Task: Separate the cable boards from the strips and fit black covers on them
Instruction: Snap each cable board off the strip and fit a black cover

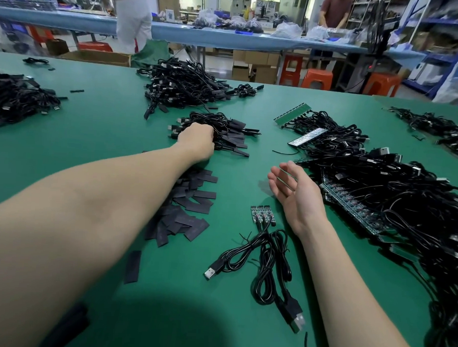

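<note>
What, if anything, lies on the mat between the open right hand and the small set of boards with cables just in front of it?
Nothing visible does. The right hand hovers open above bare green mat, and the small boards lie just beside its wrist with only mat between them. The cover pile sits off to the left.

Left hand (197, 140) on covered cables (230, 132)

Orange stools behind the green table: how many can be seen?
4: one orange stool, a second beside it, a third farther right, and a fourth at far left. Others may be hidden behind the tables.
</note>
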